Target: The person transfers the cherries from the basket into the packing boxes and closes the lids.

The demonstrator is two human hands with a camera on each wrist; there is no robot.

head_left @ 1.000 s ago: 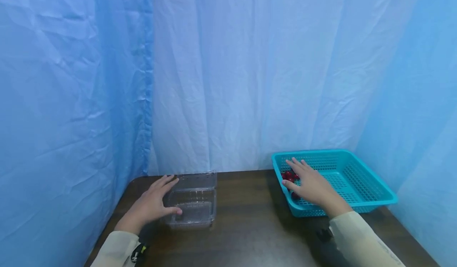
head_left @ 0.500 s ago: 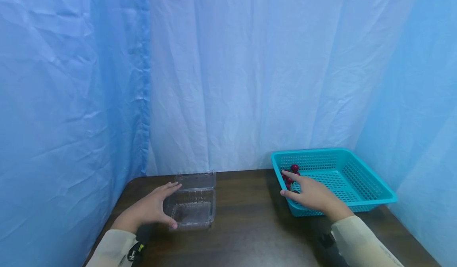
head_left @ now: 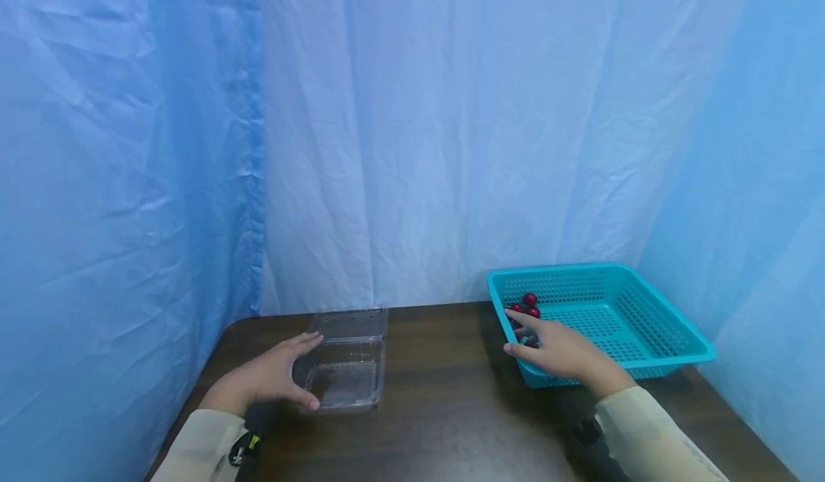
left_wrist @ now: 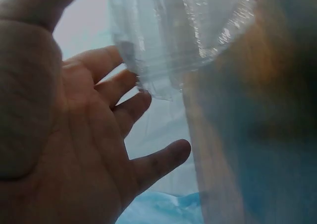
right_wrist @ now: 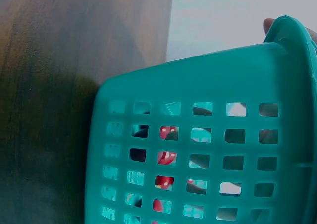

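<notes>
My left hand (head_left: 267, 378) is beside the left side of a clear plastic clamshell box (head_left: 351, 374), whose lid (head_left: 351, 324) lies folded back. Thumb and fingers are spread apart; in the left wrist view the fingertips are close to the box's edge (left_wrist: 163, 80), though contact is hard to tell. My right hand (head_left: 561, 349) reaches over the left end of a teal plastic basket (head_left: 670, 362). Its index finger and thumb are apart above several dark red cherries (head_left: 530, 300); the other fingers are mostly hidden. Through the basket holes in the right wrist view, red cherries (right_wrist: 167, 157) show.
Both things stand on a dark brown wooden table (head_left: 438, 389). Blue curtain cloth (head_left: 419, 145) hangs behind the table and along both sides. The basket's raised walls surround the cherries, which lie at its left end.
My right hand has dipped lower into the basket's left end, uncovering several cherries behind it. The left hand's thumb has moved slightly down and toward me beside the box.
</notes>
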